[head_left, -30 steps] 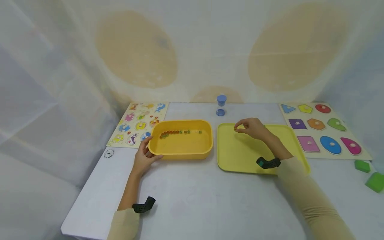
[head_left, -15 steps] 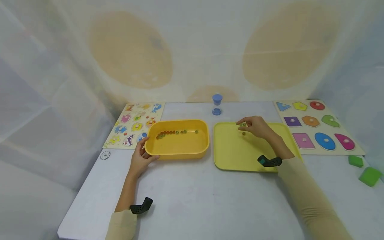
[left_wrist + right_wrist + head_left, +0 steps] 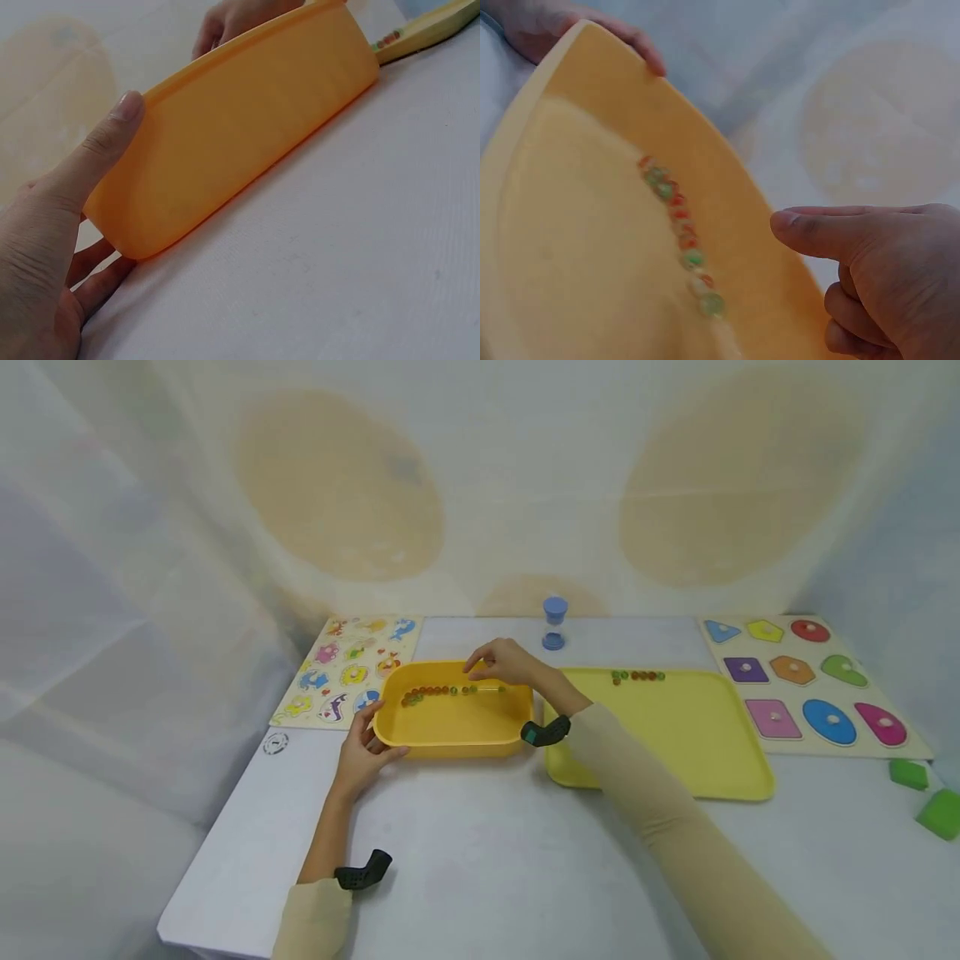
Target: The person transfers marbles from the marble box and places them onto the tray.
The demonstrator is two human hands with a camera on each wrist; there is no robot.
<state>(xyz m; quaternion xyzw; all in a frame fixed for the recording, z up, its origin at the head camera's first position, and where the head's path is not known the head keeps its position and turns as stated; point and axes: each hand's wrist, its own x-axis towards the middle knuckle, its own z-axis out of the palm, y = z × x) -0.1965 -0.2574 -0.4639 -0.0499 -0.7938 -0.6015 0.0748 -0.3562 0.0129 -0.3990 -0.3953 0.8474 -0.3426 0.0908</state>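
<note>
My left hand (image 3: 362, 760) grips the left end of an orange-yellow plastic bin (image 3: 450, 749), thumb (image 3: 112, 139) against its near wall and other fingers around the corner. Inside, several red and green glass marbles (image 3: 681, 214) lie in a row along the far wall. Over the bin's far right part hovers my right hand (image 3: 506, 662), thumb and forefinger extended, other fingers bent, nothing visible between them. On the right, a yellow-green tray (image 3: 660, 735) carries several marbles (image 3: 645, 676) along its far edge.
A blue sand timer (image 3: 553, 623) stands behind, between bin and tray. An animal puzzle board (image 3: 311, 697) lies at the back left, a shape puzzle board (image 3: 772, 681) at the back right. Green blocks (image 3: 908, 774) sit at the right edge.
My right hand has let go of a marble on the tray and moved left over the bin. That marble has shifted toward the tray's far edge. My left hand keeps its grip.
</note>
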